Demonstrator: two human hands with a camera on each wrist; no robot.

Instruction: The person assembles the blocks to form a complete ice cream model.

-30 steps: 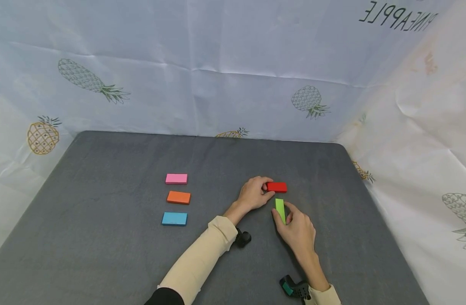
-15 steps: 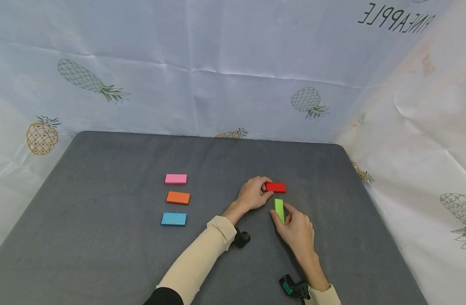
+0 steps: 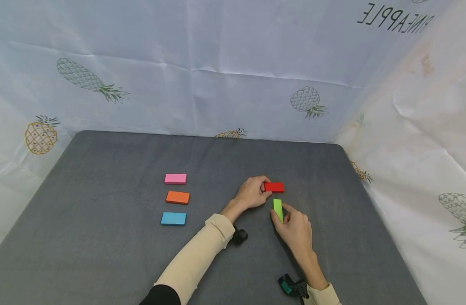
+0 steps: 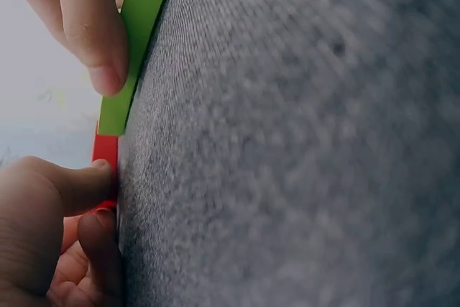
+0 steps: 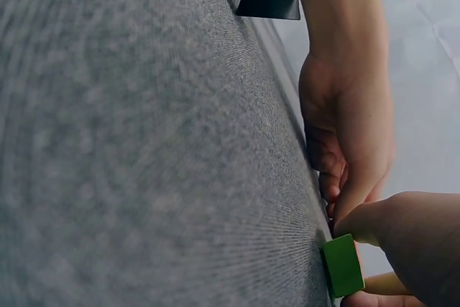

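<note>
My left hand (image 3: 252, 192) grips the left end of a red block (image 3: 275, 187) between thumb and fingers. The block lies flat on the grey table, its long side running left to right. Nearer to me, a light green block (image 3: 277, 209) lies lengthwise, pinched at its sides by the thumb and fingers of my right hand (image 3: 295, 231). In the left wrist view the green block (image 4: 135, 52) overlaps the end of the red block (image 4: 105, 170); whether they touch I cannot tell. The right wrist view shows the end face of the green block (image 5: 343, 265).
On the left, a pink block (image 3: 175, 178), an orange block (image 3: 177, 197) and a blue block (image 3: 173, 218) lie in a spaced column on the grey table (image 3: 103, 254). A pineapple-printed curtain (image 3: 237, 51) hangs behind the table. Each wrist wears a black device (image 3: 292, 287).
</note>
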